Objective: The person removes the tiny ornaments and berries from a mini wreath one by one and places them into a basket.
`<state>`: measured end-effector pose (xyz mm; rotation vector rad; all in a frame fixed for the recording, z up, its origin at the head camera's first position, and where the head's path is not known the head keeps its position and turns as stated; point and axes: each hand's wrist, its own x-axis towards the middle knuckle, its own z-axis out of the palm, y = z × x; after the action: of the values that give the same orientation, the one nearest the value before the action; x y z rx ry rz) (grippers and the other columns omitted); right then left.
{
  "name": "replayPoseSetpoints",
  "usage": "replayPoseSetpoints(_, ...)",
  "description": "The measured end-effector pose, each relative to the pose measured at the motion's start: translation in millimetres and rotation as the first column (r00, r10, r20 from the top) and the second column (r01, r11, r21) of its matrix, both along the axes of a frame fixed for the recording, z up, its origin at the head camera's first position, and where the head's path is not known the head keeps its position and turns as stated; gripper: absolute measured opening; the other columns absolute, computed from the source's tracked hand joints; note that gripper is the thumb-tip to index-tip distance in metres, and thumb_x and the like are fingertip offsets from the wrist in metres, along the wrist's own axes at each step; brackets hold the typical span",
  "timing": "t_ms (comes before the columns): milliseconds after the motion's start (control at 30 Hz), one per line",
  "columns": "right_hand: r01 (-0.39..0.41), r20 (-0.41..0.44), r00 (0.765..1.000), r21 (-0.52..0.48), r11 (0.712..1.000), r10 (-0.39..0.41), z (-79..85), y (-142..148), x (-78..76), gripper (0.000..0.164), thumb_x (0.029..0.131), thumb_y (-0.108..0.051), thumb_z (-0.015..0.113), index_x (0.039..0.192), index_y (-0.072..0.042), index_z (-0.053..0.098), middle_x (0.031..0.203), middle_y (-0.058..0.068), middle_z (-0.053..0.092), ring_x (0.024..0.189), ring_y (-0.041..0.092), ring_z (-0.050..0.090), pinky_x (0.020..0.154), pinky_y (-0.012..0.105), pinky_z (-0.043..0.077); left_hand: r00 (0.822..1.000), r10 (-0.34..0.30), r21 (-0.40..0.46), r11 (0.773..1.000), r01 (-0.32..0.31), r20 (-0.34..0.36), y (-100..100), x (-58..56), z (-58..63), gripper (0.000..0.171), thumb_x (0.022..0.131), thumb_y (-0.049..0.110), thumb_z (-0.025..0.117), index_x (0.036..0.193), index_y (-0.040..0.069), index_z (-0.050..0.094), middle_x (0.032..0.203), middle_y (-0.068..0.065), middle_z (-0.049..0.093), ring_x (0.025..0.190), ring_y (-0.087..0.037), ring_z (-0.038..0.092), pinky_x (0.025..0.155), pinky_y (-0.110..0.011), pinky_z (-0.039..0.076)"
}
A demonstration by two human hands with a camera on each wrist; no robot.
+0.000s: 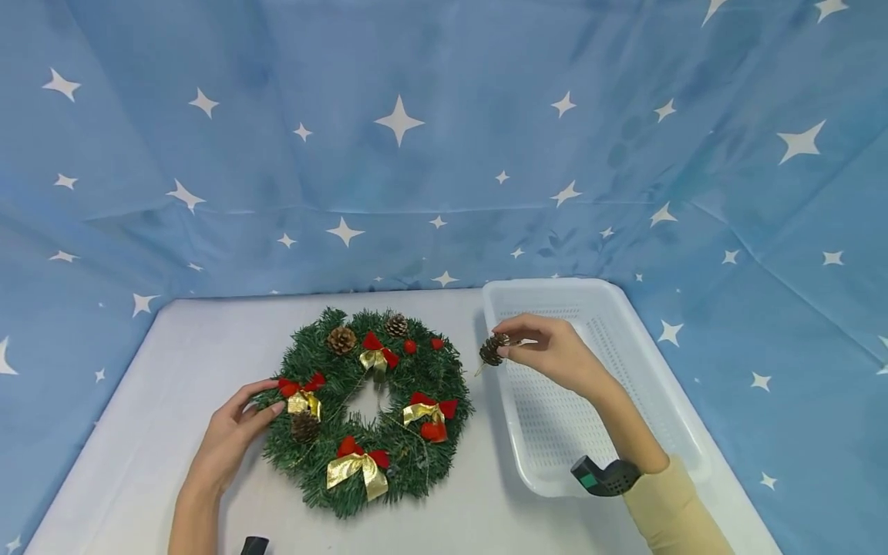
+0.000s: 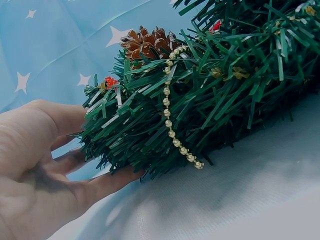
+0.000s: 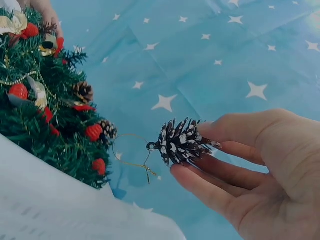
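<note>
A green Christmas wreath [image 1: 447, 370] with red-and-gold bows, red berries and pine cones lies on the white table. My left hand [image 1: 232, 432] holds its left edge beside a bow [image 1: 303, 397]; in the left wrist view the fingers [image 2: 112, 182] reach into the bristles, partly hidden by them. A string of gold beads [image 2: 167, 110] hangs down the wreath's side there. Between thumb and fingertips, my right hand [image 1: 555, 354] pinches a dark pine cone [image 3: 182, 142] with white-tipped scales. A thin gold loop [image 3: 114, 150] hangs from the cone's end, pointing toward the wreath.
A white plastic basket [image 1: 516, 439] with perforated walls stands on the right of the table, beneath my right hand and forearm. Blue cloth [image 1: 416, 177] with white stars surrounds the table at the back and sides. A black wrist device [image 1: 613, 478] sits on my right wrist.
</note>
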<state>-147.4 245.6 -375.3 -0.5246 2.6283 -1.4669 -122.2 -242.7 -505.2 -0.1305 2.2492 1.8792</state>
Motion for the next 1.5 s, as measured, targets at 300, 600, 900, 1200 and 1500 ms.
replayPoseSetpoints(300,0.038,-0.014,0.999,0.006,0.999,-0.038,-5.4,14,-2.8,0.028,0.095,-0.018,0.076,0.123,-0.012,0.072,0.124,0.006,0.071,0.115,0.025,0.069,0.09,0.028,0.059,1.0,-0.008,-0.01,1.0,0.008,-0.016,-2,-0.9,1.4,0.06,0.101,0.034,0.068,0.151,0.009,0.047,0.17,-0.022,0.015,0.152,-0.049,0.026,0.087,-0.011,0.051)
replayPoseSetpoints(600,0.111,0.004,0.994,-0.001,0.994,-0.111,-9.9,23,-3.3,0.032,0.096,-0.018,0.075,0.126,-0.009,0.07,0.126,0.009,0.07,0.115,0.023,0.069,0.09,0.025,0.058,1.0,-0.006,0.002,1.0,0.006,-0.016,-3,-0.7,-0.9,0.059,0.102,0.033,0.068,0.151,0.008,0.047,0.17,-0.022,0.013,0.152,-0.049,0.024,0.087,-0.01,0.051)
replayPoseSetpoints(900,0.192,0.058,0.98,0.004,0.981,-0.192,-15.0,40,-8.0,0.038,0.098,-0.029,0.073,0.131,-0.011,0.068,0.127,0.009,0.07,0.111,0.015,0.071,0.092,0.03,0.057,1.0,0.001,-0.003,1.0,-0.001,0.01,-2,-0.8,-0.8,0.061,0.1,0.035,0.069,0.151,0.009,0.047,0.171,-0.02,0.011,0.154,-0.051,0.018,0.087,-0.006,0.048)
replayPoseSetpoints(1200,0.242,0.178,0.961,-0.183,0.953,-0.21,-20.7,52,-19.5,0.041,0.099,-0.014,0.069,0.135,0.004,0.061,0.118,-0.001,0.069,0.1,0.007,0.072,0.092,0.028,0.059,1.0,0.005,0.0,1.0,-0.005,-0.004,-2,0.2,-2.0,0.06,0.101,0.034,0.068,0.15,0.009,0.047,0.171,-0.02,0.012,0.154,-0.05,0.016,0.088,-0.005,0.047)
replayPoseSetpoints(1500,0.279,0.177,0.952,-0.162,0.946,-0.251,-28.9,60,-28.4,0.04,0.099,-0.012,0.068,0.135,0.004,0.061,0.12,0.008,0.07,0.098,0.005,0.072,0.091,0.027,0.059,1.0,0.003,-0.005,1.0,-0.003,-0.013,-1,0.6,-2.0,0.059,0.102,0.033,0.068,0.15,0.008,0.047,0.169,-0.02,0.016,0.153,-0.049,0.023,0.088,-0.008,0.049)
